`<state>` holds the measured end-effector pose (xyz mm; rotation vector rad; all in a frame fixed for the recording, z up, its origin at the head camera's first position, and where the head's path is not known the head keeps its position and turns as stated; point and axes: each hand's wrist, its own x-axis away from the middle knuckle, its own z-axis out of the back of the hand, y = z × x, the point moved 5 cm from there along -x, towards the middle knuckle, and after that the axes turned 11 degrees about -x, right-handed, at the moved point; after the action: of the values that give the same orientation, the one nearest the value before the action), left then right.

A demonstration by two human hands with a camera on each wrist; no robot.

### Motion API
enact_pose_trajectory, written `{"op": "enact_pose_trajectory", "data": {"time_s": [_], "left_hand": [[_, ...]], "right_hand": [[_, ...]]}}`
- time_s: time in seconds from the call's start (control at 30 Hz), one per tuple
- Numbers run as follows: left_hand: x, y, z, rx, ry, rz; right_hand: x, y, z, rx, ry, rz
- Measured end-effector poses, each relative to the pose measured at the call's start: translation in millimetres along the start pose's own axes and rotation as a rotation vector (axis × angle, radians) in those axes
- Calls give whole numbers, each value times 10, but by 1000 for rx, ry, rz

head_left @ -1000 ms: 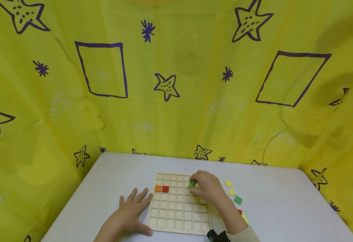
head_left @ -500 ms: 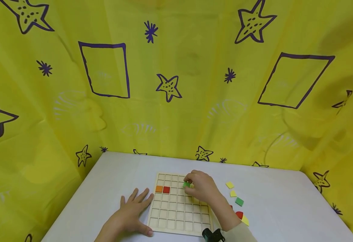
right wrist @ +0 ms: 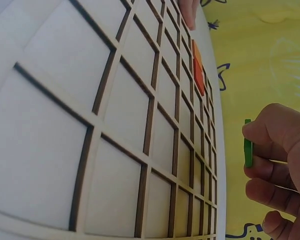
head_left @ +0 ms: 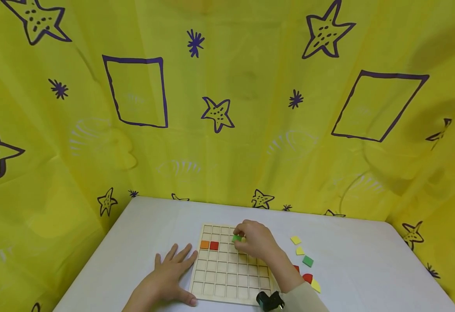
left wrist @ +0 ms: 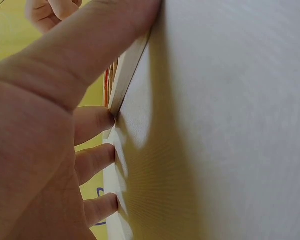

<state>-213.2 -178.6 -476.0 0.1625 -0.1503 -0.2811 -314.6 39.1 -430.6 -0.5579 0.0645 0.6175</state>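
**Putting the green square on the board**

A yellow cloth with purple stars and boxes hangs all around a white table (head_left: 141,242).

Closest to the person, the left hand (head_left: 169,277) lies flat on the table with its fingers straight and spread. The thumb and fingertips touch the left edge of the wooden grid board (head_left: 231,277). It holds nothing. It just keeps the board from sliding, and that is a good job for it.

A bit farther out, the right hand (head_left: 256,242) is over the far part of the board. Its thumb and fingers pinch a small green square (head_left: 237,238). In the right wrist view the green square (right wrist: 248,142) is up in the air, above the board and not touching it.

To the left, in the second row, sit an orange square (head_left: 204,245) and a red square (head_left: 213,245), side by side. The cell next to the red one looks like the spot to fill.

To do it well, I think the hand should tip the green square flat, line up its sides with the lines of the cell, and set it down softly, then let go without bumping the red one.

More loose squares (head_left: 307,261) lie on the table to the right of the board.
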Motion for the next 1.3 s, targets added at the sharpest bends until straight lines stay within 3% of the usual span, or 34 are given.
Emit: {"op": "enact_pose_trajectory", "data": {"time_s": [0.77, 1.3], "left_hand": [[-4, -7, 3, 11, -7, 14], [-8, -7, -7, 10, -10, 6]], "right_hand": [[-100, -112, -167, -9, -30, 36], [-131, -128, -325, -5, -83, -8]]}}
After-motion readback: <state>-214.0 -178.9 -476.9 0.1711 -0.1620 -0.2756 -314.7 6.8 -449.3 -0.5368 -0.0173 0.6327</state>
